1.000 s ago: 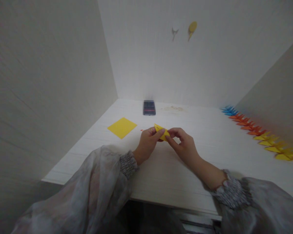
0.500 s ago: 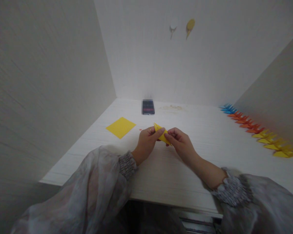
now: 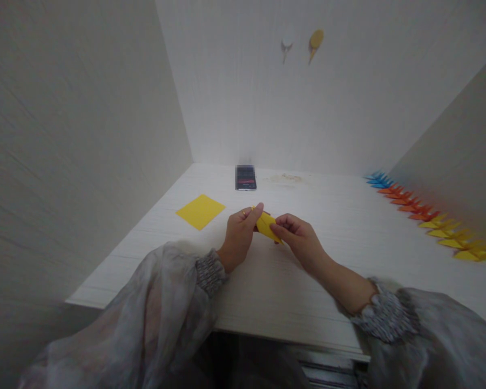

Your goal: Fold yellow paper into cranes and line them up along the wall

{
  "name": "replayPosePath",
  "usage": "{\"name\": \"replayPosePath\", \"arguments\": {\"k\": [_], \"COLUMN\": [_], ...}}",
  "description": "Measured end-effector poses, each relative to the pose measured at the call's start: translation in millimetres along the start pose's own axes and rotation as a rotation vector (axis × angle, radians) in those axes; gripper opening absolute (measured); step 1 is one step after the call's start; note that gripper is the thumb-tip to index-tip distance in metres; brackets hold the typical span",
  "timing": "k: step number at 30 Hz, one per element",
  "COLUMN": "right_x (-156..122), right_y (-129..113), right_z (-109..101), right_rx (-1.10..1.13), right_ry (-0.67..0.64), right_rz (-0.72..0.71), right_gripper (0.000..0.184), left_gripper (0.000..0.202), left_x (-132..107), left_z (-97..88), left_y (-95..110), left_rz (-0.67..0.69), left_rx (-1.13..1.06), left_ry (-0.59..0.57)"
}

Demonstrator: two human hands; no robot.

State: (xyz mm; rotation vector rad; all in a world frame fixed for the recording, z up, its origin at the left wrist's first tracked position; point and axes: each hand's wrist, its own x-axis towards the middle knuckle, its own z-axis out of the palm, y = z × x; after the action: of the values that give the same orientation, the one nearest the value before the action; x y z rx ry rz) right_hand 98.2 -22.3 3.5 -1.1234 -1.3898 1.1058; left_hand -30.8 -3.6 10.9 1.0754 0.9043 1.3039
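Observation:
A small piece of folded yellow origami paper (image 3: 267, 224) is held between both hands just above the white desk. My left hand (image 3: 240, 232) pinches its upper left end, thumb lying on top. At the lower right end, my right hand (image 3: 298, 235) grips it between thumb and fingers. The fingers beneath the paper are mostly hidden. A flat yellow paper square (image 3: 201, 212) lies on the desk to the left of my left hand.
Beyond my hands a phone (image 3: 245, 178) lies near the back wall. A row of folded paper cranes in blue, orange and yellow (image 3: 456, 237) lines the right side. Two hooks (image 3: 316, 39) are fixed on the back wall. The desk's front edge (image 3: 291, 340) runs below my forearms.
My left hand has shifted slightly left, with its thumb now nearer the paper's upper end. More of the yellow folded paper's face shows between the hands. My right hand stays nearly in place.

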Motion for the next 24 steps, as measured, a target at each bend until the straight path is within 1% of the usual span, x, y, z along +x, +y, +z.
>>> {"name": "replayPosePath", "arguments": {"k": [3,8,10,12,14,17,18,21,24], "right_x": [0,2,3,3,3,4,4,4,2], "right_y": [0,1,0,0,0,2,4,6,4], "right_z": [0,-6,-9,-11,-11,-9,-8,-7,-10], "right_rx": [0.033,0.108,0.137,0.158,0.164,0.159,0.149,0.057,-0.011], "right_ry": [0.002,-0.002,0.009,0.018,0.015,0.013,0.019,0.041,0.088], "right_rz": [0.017,0.032,0.014,-0.034,-0.085,-0.142,-0.16,-0.196,-0.211], "right_gripper": [0.019,0.017,0.016,0.014,0.014,0.028,0.029,0.021,0.014], "left_gripper": [0.037,0.029,0.027,0.027,0.027,0.028,0.028,0.025,0.026], "left_x": [0,-2,-2,-1,0,0,0,-1,-1], "left_z": [-0.3,-2.8,-3.9,-4.7,-4.7,-3.5,-3.0,-2.1,-2.8], "left_y": [0,-1,-2,-3,-4,-4,-4,-3,-2], "left_rz": [-0.006,-0.071,-0.093,-0.1,-0.088,-0.074,-0.076,-0.089,-0.084], "left_rx": [0.009,0.062,0.065,0.029,-0.024,-0.105,-0.128,-0.166,-0.147], "left_ry": [-0.01,-0.186,-0.215,-0.19,-0.119,-0.039,-0.027,-0.009,-0.013]}}
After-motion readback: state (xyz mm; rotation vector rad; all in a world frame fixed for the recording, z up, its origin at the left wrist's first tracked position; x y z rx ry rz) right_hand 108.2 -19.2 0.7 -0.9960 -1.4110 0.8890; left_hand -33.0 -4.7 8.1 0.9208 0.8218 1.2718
